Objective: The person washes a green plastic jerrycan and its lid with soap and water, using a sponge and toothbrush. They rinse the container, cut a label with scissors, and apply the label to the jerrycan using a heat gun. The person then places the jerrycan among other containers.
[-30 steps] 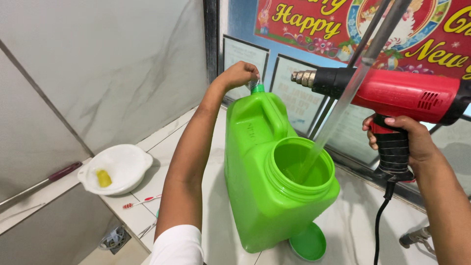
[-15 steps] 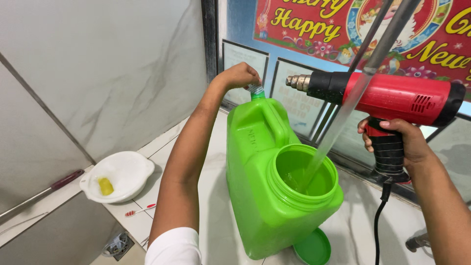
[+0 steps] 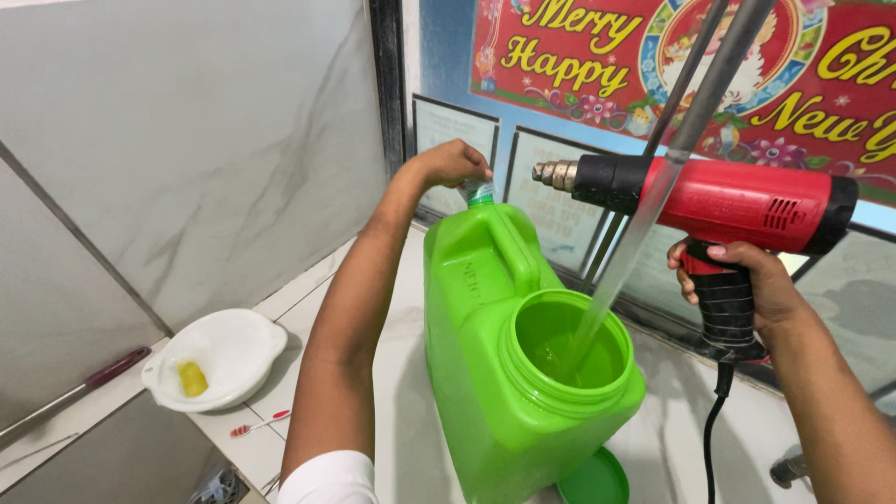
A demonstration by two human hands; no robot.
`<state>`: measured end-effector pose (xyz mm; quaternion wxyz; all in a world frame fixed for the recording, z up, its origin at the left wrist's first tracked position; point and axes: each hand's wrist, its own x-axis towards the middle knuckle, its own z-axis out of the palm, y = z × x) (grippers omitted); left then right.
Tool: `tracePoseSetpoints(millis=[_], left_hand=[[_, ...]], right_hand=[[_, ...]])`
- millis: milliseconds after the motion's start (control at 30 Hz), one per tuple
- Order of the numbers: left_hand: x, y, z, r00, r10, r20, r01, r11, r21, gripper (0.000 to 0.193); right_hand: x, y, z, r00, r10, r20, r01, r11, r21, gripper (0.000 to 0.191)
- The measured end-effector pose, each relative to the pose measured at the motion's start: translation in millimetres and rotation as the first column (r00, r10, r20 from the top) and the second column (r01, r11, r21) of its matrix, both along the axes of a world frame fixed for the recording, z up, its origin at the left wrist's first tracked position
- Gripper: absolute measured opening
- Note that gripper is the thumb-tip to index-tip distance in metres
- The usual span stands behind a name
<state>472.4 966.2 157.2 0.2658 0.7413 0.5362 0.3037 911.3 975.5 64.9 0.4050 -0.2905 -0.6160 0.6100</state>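
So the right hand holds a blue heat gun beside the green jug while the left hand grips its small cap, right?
Not quite: in the head view, the heat gun in the right hand is red, not blue. The green jug and left hand are as described.

The left hand covers the top of the small cap on the jug, so the grip there cannot be made out. The jug's base runs off the bottom edge, and so does most of the green lid lying beside it. The clear tube leaves the frame at the top; its lower end is blurred inside the jug's mouth. The right hand hides the heat gun's trigger. The yellow lump in the bowl is too small to tell.
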Motion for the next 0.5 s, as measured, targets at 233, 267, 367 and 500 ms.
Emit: tracePoseSetpoints(millis=[233, 267, 367, 500], left_hand=[[0.9, -1.2, -9.0, 0.968, -0.096, -0.233, 0.154, 0.957, 0.245, 0.022], [-0.6, -2.5, -10.4, 0.988, -0.079, -0.136, 0.096, 0.987, 0.127, 0.026], [-4.9, -7.8, -14.5, 0.996, 0.032, 0.079, -0.020, 0.988, -0.150, 0.045], [-6.5, -10.7, -19.4, 0.985, 0.091, 0.147, -0.057, 0.973, -0.223, 0.068]], right_hand=[[-3.7, 2.6, 0.3, 0.999, 0.044, 0.013, -0.043, 0.999, -0.026, 0.047], [-3.7, 2.5, 0.5, 0.999, 0.039, 0.008, -0.038, 0.999, -0.023, 0.046], [-4.0, 2.6, 1.9, 0.999, 0.040, 0.003, -0.040, 0.999, -0.022, 0.045], [-6.4, 6.0, 6.5, 0.997, 0.072, 0.013, -0.071, 0.997, -0.029, 0.042]])
